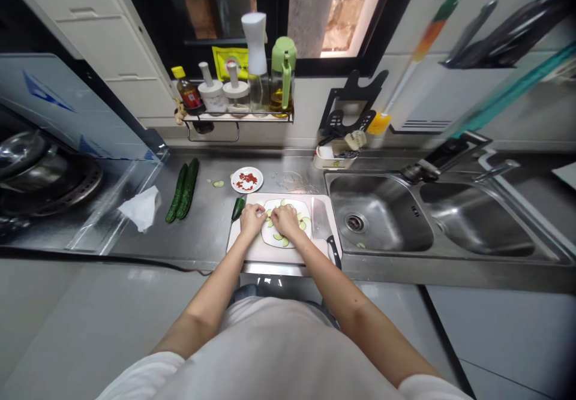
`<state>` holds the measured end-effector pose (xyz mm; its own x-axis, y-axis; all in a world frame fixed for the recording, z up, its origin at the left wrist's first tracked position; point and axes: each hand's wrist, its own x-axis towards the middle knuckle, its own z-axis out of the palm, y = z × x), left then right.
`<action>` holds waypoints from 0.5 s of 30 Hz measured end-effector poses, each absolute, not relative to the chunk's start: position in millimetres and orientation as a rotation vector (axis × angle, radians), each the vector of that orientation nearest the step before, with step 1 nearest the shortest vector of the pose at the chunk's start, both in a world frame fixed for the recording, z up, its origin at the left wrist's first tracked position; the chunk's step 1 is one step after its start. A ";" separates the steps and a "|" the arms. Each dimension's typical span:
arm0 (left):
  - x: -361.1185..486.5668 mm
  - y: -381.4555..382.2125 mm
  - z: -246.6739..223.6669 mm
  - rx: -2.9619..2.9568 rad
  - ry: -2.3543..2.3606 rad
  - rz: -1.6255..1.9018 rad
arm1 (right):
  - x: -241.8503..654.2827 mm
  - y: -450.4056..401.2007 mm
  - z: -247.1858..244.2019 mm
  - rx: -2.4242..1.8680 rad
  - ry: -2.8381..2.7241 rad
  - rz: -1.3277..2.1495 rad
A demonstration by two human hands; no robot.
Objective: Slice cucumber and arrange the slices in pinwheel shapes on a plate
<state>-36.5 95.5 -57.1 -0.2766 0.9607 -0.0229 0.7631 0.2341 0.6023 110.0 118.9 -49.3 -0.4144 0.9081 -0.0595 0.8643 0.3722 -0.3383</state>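
Note:
A white square plate (272, 238) lies on the pale cutting board (254, 252), with thin half-round cucumber slices (285, 242) laid around on it. At the plate's left edge, my left hand (252, 220) is closed, thumb and finger pinched together. My right hand (286, 220) reaches over the plate's middle with its fingers bent together. Whatever either hand pinches is too small to make out. A kitchen knife (321, 219) rests on the board's right side, its black handle towards me. On the board's left edge sits a cut cucumber piece (238, 208).
Behind the board stands a small white plate (233, 185) with chopped red bits (247, 180). Two whole cucumbers (182, 190) and a white cloth or tissue (141, 208) lie left. The double sink (382, 208) is to the right; a rack of bottles (238, 115) hangs behind.

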 end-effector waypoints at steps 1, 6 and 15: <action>-35.4 96.0 -57.5 1.593 2.132 0.674 | 109.6 119.3 -49.4 -1.625 -2.493 0.485; -32.0 99.1 -62.1 1.628 2.136 0.615 | 108.5 121.0 -52.7 -1.637 -2.511 0.497; -31.8 100.9 -68.8 1.653 2.140 0.583 | 107.8 121.3 -55.8 -1.628 -2.510 0.473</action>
